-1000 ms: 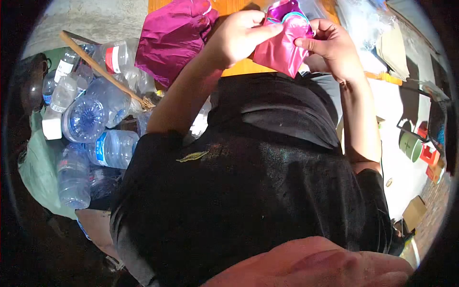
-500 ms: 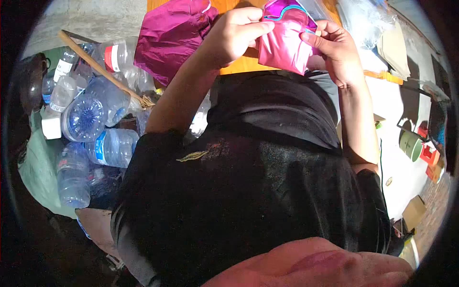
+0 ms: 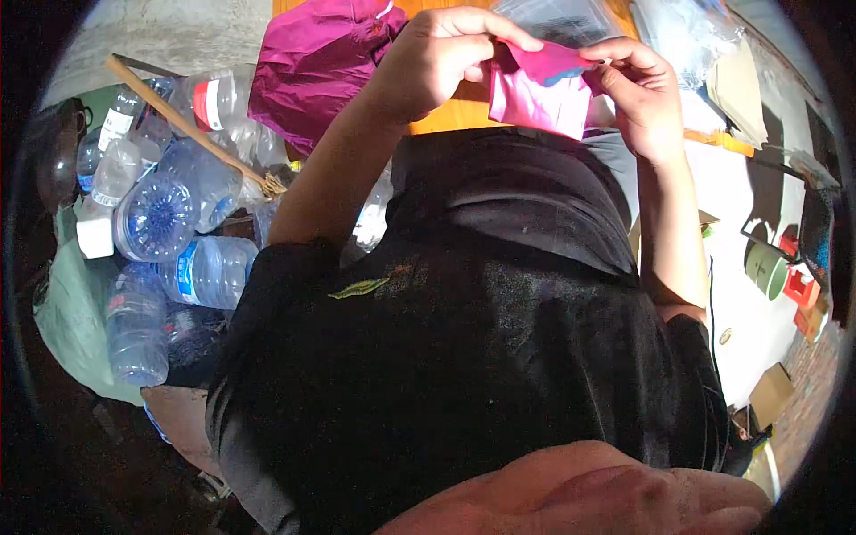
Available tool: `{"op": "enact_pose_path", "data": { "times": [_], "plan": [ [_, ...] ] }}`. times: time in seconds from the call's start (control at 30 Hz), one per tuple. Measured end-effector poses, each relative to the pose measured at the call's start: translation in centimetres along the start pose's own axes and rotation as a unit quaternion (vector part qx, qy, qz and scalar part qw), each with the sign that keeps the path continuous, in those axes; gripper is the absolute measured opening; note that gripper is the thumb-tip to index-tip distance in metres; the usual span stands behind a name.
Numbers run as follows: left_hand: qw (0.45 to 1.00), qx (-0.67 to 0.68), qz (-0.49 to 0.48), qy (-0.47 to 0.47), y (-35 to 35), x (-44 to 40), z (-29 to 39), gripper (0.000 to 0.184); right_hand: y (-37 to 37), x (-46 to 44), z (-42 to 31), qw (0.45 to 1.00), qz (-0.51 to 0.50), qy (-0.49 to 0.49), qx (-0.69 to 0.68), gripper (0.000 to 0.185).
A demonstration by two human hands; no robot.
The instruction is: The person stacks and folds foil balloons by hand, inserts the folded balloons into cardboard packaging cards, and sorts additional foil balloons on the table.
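A small shiny pink fabric pouch (image 3: 539, 100) hangs between my two hands over the front of the wooden table. My left hand (image 3: 437, 62) pinches its upper left edge between thumb and fingertips. On the other side, my right hand (image 3: 644, 98) grips the upper right corner, the thumb bent inward. The pouch's top edge is folded over toward me, and a patch of blue shows near the right fingers. Just left of my left hand lies a larger crumpled magenta cloth bag (image 3: 316, 76) with a bit of white cord at its top.
Clear plastic packaging (image 3: 557, 20) lies behind the pouch on the orange wooden table (image 3: 446, 118). Several empty plastic bottles (image 3: 160, 218) are heaped at the left, with a wooden stick (image 3: 178, 120) across them. At the right are a green cup (image 3: 765, 270) and a cardboard box (image 3: 772, 395).
The pouch's top edge has been pulled straighter and folded forward, so its purple inside is hidden. My left fingers have shifted right along the edge; both hands keep their hold.
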State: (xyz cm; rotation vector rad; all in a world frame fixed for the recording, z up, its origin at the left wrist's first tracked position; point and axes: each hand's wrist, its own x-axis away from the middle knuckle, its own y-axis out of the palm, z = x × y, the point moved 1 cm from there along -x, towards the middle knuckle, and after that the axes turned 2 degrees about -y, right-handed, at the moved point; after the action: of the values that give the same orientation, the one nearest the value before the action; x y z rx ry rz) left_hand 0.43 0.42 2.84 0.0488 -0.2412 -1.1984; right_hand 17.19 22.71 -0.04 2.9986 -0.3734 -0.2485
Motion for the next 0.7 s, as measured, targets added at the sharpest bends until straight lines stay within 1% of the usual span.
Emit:
{"op": "enact_pose_path", "data": {
  "times": [0.03, 0.07, 0.1, 0.13, 0.17, 0.23, 0.27, 0.33, 0.37, 0.4, 0.43, 0.47, 0.5, 0.53, 0.57, 0.6, 0.63, 0.67, 0.7],
  "plan": [
    [0.999, 0.015, -0.029, 0.033, 0.3, 0.3, 0.6, 0.038, 0.1, 0.1, 0.0, 1.000, 0.000, 0.001, 0.000, 0.019],
    [0.999, 0.015, -0.029, 0.033, 0.5, 0.4, 0.9, 0.038, 0.2, 0.1, -0.1, 0.999, 0.008, -0.019, 0.049, 0.018],
    [0.999, -0.033, -0.016, 0.040, 0.6, 0.5, 1.1, 0.039, 0.3, 0.2, -0.2, 0.994, 0.016, -0.039, 0.099, 0.018],
    [0.996, -0.081, -0.003, 0.046, 0.7, 0.5, 1.3, 0.040, 0.3, 0.2, -0.2, 0.994, 0.016, -0.038, 0.098, 0.018],
    [0.996, -0.081, -0.004, 0.046, 0.7, 0.5, 1.5, 0.040, 0.4, 0.1, -0.2, 0.994, 0.015, -0.047, 0.098, 0.018],
    [0.992, -0.127, 0.003, 0.004, 0.5, 0.5, 1.6, 0.041, 0.5, 0.1, -0.3, 0.994, 0.013, -0.056, 0.097, 0.017],
    [0.992, -0.127, 0.003, 0.003, 0.3, 0.6, 1.6, 0.041, 0.6, 0.1, -0.3, 0.993, 0.015, -0.062, 0.096, 0.017],
    [0.985, -0.165, -0.040, 0.038, -0.5, 0.4, 1.2, 0.039, 0.6, 0.1, -0.3, 0.993, 0.017, -0.069, 0.096, 0.016],
    [0.985, -0.165, -0.040, 0.038, -1.0, 0.1, 0.7, 0.039, 0.4, 0.3, -0.2, 0.994, 0.018, -0.073, 0.085, 0.015],
    [0.991, -0.071, -0.086, 0.071, -1.5, -0.3, 0.0, 0.048, 0.3, 0.3, -0.1, 0.994, 0.020, -0.077, 0.073, 0.014],
    [0.986, 0.023, -0.131, 0.102, -1.3, -0.4, 0.2, 0.060, 0.1, 0.3, 0.0, 0.994, 0.020, -0.077, 0.073, 0.014],
    [0.986, 0.023, -0.131, 0.101, -1.2, -0.6, 0.4, 0.060, 0.0, 0.1, -0.1, 0.990, 0.014, -0.101, 0.098, 0.013],
    [0.987, 0.112, -0.102, 0.046, -1.1, -1.0, 0.6, 0.072, 0.0, 0.0, -0.3, 0.985, 0.008, -0.125, 0.122, 0.013],
    [0.977, 0.200, -0.071, -0.010, -0.7, -1.3, 1.3, 0.085, 0.0, -0.1, -0.4, 0.985, 0.007, -0.125, 0.122, 0.013],
    [0.977, 0.201, -0.069, -0.009, -0.1, -1.0, 2.3, 0.085, 0.1, -0.2, -0.5, 0.981, 0.004, -0.141, 0.131, 0.013],
    [0.999, 0.023, -0.041, 0.014, 0.8, -0.4, 3.5, 0.079, 0.2, -0.3, -0.7, 0.978, 0.002, -0.157, 0.141, 0.013],
    [0.987, -0.156, -0.012, 0.036, 1.8, 0.1, 4.6, 0.073, 0.2, -0.3, -0.8, 0.977, 0.001, -0.157, 0.141, 0.013],
    [0.942, -0.329, 0.016, 0.057, 2.4, 0.2, 5.0, 0.067, 0.1, -0.4, -1.0, 0.975, 0.001, -0.152, 0.161, 0.015],
    [0.991, -0.036, -0.039, -0.119, 0.5, -2.4, 2.7, 0.045, 0.0, -0.4, -1.1, 0.972, 0.002, -0.147, 0.182, 0.017]
  ]
}}
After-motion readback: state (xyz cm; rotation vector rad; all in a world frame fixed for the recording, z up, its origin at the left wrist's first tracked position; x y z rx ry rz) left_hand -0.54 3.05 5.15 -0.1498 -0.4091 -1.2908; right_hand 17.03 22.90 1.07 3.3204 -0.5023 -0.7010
